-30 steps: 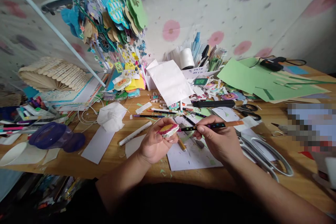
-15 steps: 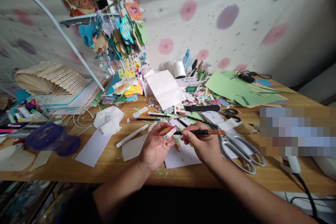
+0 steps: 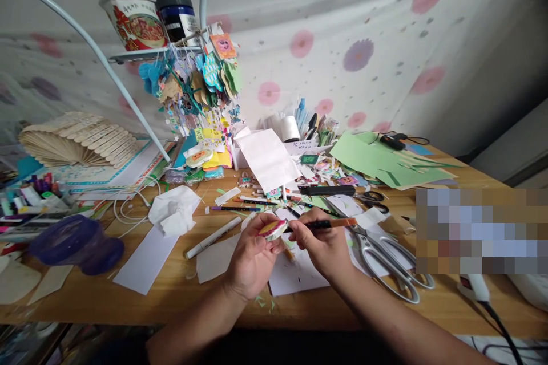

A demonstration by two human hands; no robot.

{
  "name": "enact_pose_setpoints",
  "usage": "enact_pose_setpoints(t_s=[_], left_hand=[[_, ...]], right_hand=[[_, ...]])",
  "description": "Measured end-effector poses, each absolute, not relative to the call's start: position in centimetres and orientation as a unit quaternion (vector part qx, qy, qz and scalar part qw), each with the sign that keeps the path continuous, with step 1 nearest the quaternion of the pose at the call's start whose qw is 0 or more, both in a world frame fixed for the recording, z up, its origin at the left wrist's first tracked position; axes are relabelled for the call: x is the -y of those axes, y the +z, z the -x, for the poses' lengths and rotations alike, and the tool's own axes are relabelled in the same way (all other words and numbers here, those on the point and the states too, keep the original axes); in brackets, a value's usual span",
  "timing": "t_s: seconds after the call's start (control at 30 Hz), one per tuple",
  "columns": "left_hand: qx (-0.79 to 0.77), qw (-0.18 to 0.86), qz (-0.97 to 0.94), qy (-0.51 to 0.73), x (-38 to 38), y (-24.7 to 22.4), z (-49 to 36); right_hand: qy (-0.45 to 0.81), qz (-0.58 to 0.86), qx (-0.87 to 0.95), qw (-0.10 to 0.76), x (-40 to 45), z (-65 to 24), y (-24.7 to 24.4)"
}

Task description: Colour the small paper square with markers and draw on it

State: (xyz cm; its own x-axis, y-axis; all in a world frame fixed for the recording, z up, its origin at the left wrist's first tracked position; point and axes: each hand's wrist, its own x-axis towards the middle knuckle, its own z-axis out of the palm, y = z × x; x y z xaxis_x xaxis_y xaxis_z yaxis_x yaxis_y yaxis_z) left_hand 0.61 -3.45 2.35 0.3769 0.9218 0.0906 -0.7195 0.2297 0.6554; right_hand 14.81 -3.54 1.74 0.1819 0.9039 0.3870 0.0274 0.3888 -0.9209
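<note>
Between the fingers of my left hand is a small flat craft piece with a yellow face, a magenta band and a whitish edge. My right hand is closed around a black marker pen with an orange-brown end. The pen's tip meets or nearly meets the right edge of the craft piece; I cannot tell which. Under my hands lies a white sheet of paper. Large silver-handled scissors rest just right of my right hand.
A white marker and a crumpled tissue lie to the left, beyond them a blue-purple container. Paper scraps and pens crowd the middle. Green paper is at the back right. Paper ornaments hang from a rack.
The camera view has tilted up a little, so the table sits lower in the picture. Both hands keep their grip, with the pen still at the craft piece's edge.
</note>
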Motion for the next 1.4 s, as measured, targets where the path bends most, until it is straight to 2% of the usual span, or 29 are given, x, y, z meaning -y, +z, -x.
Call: enact_pose_setpoints(t_s=[0.23,0.3,0.37,0.43,0.57,0.63,0.7,0.83,0.93,1.0,1.1,1.23,1.3,1.4], left_hand=[[-0.152,0.767,-0.411,0.470,1.3,3.3,0.7],[-0.164,0.757,-0.440,0.454,0.4,3.7,1.4],[-0.183,0.744,-0.449,0.460,-0.5,4.0,2.0],[-0.196,0.736,-0.443,0.473,-1.1,4.2,2.5],[-0.208,0.727,-0.428,0.495,-1.8,4.6,2.8],[-0.211,0.727,-0.426,0.496,-1.8,4.7,2.7],[-0.210,0.727,-0.425,0.498,-1.8,4.8,2.5],[-0.198,0.729,-0.414,0.508,-1.7,5.0,1.7],[-0.188,0.737,-0.406,0.507,-1.6,5.1,1.4],[-0.185,0.737,-0.405,0.509,-1.7,5.2,1.5],[-0.210,0.714,-0.412,0.526,-2.0,5.4,2.4],[-0.299,0.614,-0.453,0.574,-3.0,5.5,4.3],[-0.331,0.553,-0.484,0.592,-3.5,5.3,5.4],[-0.381,0.459,-0.535,0.598,-4.1,4.8,7.3]], right_hand=[[0.436,0.388,0.521,0.622,1.7,-17.3,2.9],[0.411,0.389,0.499,0.657,1.0,-19.3,3.2],[0.330,0.434,0.517,0.660,0.0,-21.6,3.4],[0.198,0.523,0.588,0.585,-1.2,-24.0,3.2],[-0.014,0.618,0.698,0.361,-2.8,-26.6,2.2],[-0.038,0.612,0.716,0.334,-2.6,-26.0,2.2],[0.030,0.566,0.732,0.378,-1.7,-24.1,2.6],[0.355,0.421,0.711,0.438,0.0,-18.5,3.6],[0.497,0.315,0.668,0.456,0.1,-14.9,3.3],[0.516,0.290,0.664,0.457,-0.1,-13.5,3.0],[0.464,0.357,0.680,0.442,-0.1,-13.3,2.9],[0.387,0.436,0.673,0.455,0.7,-16.2,3.7],[0.386,0.455,0.645,0.476,1.2,-18.8,3.9],[0.380,0.515,0.513,0.573,2.0,-23.7,3.3]])
